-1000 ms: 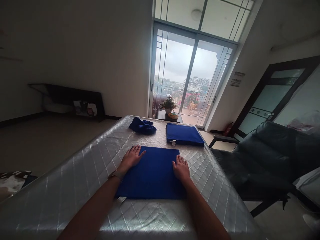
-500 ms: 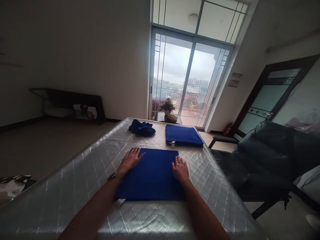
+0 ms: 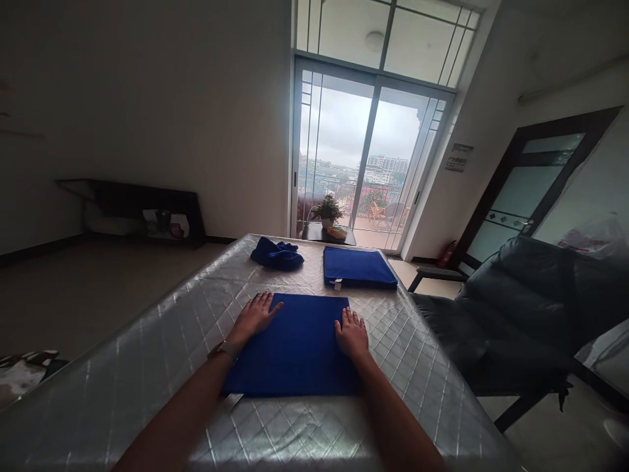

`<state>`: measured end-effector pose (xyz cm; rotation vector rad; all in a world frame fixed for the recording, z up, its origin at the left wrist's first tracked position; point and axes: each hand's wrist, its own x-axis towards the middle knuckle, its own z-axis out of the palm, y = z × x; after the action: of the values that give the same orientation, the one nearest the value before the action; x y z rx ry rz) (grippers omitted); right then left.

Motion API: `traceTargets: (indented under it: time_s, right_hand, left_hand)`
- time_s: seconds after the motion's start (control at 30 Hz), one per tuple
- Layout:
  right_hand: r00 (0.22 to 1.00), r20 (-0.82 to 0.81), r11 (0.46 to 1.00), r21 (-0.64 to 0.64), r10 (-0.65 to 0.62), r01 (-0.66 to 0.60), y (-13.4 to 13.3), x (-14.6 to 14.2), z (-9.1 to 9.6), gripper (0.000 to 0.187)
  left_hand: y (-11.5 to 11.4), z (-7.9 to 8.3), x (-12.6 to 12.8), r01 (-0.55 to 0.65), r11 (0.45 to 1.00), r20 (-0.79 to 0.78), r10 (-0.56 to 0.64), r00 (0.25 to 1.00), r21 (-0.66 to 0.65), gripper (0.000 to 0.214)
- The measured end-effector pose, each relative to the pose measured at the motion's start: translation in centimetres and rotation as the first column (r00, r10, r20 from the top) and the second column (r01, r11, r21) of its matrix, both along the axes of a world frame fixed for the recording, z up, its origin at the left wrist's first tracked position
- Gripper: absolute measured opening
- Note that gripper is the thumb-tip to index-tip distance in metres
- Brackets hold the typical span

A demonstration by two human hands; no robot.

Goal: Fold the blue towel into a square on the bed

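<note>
A blue cloth (image 3: 299,347), folded into a flat rectangle, lies in front of me on the table with its silver quilted cover (image 3: 162,367). My left hand (image 3: 255,316) rests flat on its left edge, fingers stretched out. On the right edge lies my right hand (image 3: 352,333), also flat with fingers extended. A small white tag (image 3: 233,400) sticks out at the near left corner. Farther back are a stack of folded blue cloths (image 3: 360,265) with a white tag, and a crumpled blue cloth (image 3: 278,254) to its left.
A dark padded armchair (image 3: 511,321) stands close along the table's right side. Beyond the far edge, a small table holds a potted plant (image 3: 327,210) before the sliding glass door (image 3: 339,157). A dark bench (image 3: 147,203) is by the left wall.
Both hands stay flat on the folded cloth in nearly the same place. The whole view has shifted very slightly; the cloths look unchanged.
</note>
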<state>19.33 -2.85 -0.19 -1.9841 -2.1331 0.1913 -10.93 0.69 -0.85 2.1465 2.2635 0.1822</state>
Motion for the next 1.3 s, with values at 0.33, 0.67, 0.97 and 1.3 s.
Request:
traceTargets:
  time_s: [0.33, 0.67, 0.97, 1.3]
  right_hand:
    - [1.0, 0.008, 1.0, -0.007, -0.002, 0.002, -0.1, 0.0, 0.2, 0.063]
    - [1.0, 0.022, 1.0, -0.019, -0.009, 0.009, -0.4, -0.2, 0.6, 0.063]
    - [1.0, 0.018, 1.0, -0.017, -0.026, 0.026, -0.6, -0.4, 0.9, 0.063]
    - [0.994, 0.076, 0.997, -0.045, 0.072, -0.069, -0.4, 0.4, 0.4, 0.063]
  left_hand:
    - [-0.1, 0.2, 0.0, -0.006, 1.0, 0.019, 0.006, 1.0, -0.009, 0.077]
    - [0.2, -0.1, 0.0, 0.005, 1.0, 0.013, -0.004, 1.0, -0.016, 0.077]
    - [0.5, 2.0, 2.7, 0.034, 0.999, 0.051, -0.035, 0.998, 0.028, 0.085]
    - [0.0, 0.9, 19.8, 0.579, 0.798, 0.081, -0.597, 0.798, 0.169, 0.056]
